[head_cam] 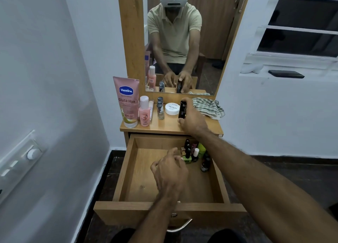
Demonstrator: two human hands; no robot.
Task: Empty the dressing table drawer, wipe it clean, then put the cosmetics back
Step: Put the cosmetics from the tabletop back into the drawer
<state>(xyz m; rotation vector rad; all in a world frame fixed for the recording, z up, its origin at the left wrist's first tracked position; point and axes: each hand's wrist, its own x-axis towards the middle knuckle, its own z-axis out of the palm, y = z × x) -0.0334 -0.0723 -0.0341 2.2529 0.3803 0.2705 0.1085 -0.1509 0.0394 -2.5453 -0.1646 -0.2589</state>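
The drawer stands pulled out, mostly bare, with nail polish bottles clustered in its far right corner. On the surface above stand the Vaseline tube, a pink bottle and a white jar, beside a checked cloth. The right hand wraps a black bottle; best set upright, clear of the jar. The left hand, fingers curled, pinches at the green polish; lift one at a time.
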